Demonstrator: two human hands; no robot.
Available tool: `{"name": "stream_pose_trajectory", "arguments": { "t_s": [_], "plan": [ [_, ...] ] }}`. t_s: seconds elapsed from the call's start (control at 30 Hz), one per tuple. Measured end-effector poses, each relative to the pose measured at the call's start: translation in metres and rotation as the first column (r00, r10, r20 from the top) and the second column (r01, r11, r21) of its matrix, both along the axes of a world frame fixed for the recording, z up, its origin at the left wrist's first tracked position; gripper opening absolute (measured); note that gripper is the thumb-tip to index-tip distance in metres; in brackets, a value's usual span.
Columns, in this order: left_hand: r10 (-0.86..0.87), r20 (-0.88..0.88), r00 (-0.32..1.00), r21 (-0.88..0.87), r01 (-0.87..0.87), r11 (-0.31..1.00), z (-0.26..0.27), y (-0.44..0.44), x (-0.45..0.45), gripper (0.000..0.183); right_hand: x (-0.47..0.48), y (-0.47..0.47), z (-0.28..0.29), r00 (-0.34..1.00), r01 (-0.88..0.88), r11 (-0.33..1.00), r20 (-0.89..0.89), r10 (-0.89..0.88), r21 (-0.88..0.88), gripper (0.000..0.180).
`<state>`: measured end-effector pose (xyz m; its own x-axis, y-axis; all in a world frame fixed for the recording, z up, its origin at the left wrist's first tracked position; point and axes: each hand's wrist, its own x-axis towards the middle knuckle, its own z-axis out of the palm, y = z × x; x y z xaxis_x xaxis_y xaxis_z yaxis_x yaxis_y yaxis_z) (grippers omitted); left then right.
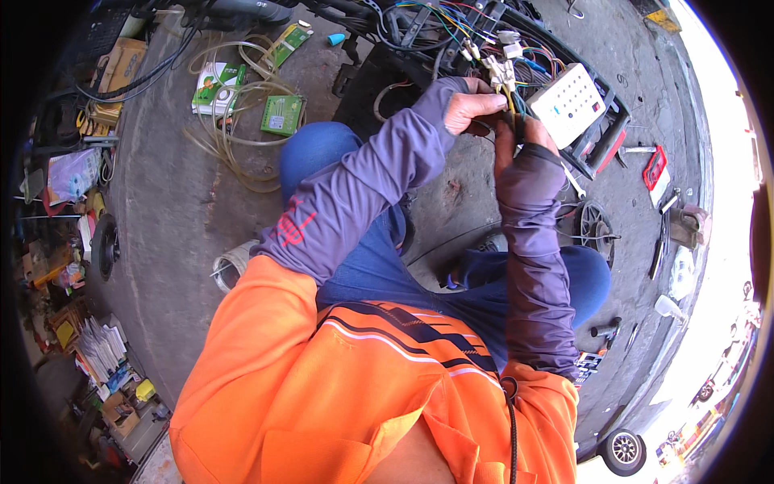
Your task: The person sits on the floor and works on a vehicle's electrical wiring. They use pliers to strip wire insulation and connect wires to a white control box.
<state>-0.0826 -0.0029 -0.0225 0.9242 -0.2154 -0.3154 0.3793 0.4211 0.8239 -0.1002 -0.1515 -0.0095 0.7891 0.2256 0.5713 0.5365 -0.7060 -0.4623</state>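
Observation:
My left hand (468, 110) pinches a bundle of yellow and dark wires (511, 104) just below a cluster of white plastic connectors (500, 74). Lower on the same bundle, my right hand (505, 144) has its fingers closed around the wires; some fingertips are hidden. Right beside it, a white tester box (568, 106) with rows of small indicators rests tilted on a black vehicle frame (617, 121). Coloured wires and more connectors (513, 49) fill that frame beyond my hands.
A coil of clear tubing (227, 136) lies at left around green boxes (283, 115). To the right are a spanner (574, 181), a hammer (638, 149), a red-handled tool case (655, 168) and a wheel hub (595, 227). A pipe-like cylinder (231, 269) stands near my left elbow.

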Motion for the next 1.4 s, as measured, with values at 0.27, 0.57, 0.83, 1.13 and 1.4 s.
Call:
{"name": "stream_pose_trajectory", "arguments": {
  "t_s": [0.27,0.57,0.83,1.13,1.4],
  "plan": [
    [0.180,0.053,0.982,-0.113,-0.173,0.978,-0.006,-0.020,0.007,0.020,0.005,-0.010,0.014,0.882,-0.081,0.924,-0.404,0.241,0.374,0.011],
    [0.074,-0.010,0.997,-0.239,-0.075,0.968,-0.008,-0.017,0.006,0.022,0.022,-0.031,0.025,0.709,0.046,0.889,-0.643,0.292,0.455,0.023],
    [0.024,0.775,0.632,0.453,-0.581,0.676,0.019,-0.003,-0.006,0.015,0.037,-0.054,0.028,0.734,0.152,0.891,-0.652,0.189,0.429,0.024],
    [-0.592,0.665,0.456,0.736,-0.535,0.414,0.040,-0.023,0.027,0.029,0.044,-0.067,0.041,0.694,0.163,0.800,-0.643,0.324,0.578,0.032],
    [-0.709,0.604,0.363,0.724,-0.621,0.299,0.048,-0.023,0.043,0.014,0.044,-0.077,0.038,0.727,0.104,0.805,-0.597,0.339,0.585,0.034]
  ]
}}
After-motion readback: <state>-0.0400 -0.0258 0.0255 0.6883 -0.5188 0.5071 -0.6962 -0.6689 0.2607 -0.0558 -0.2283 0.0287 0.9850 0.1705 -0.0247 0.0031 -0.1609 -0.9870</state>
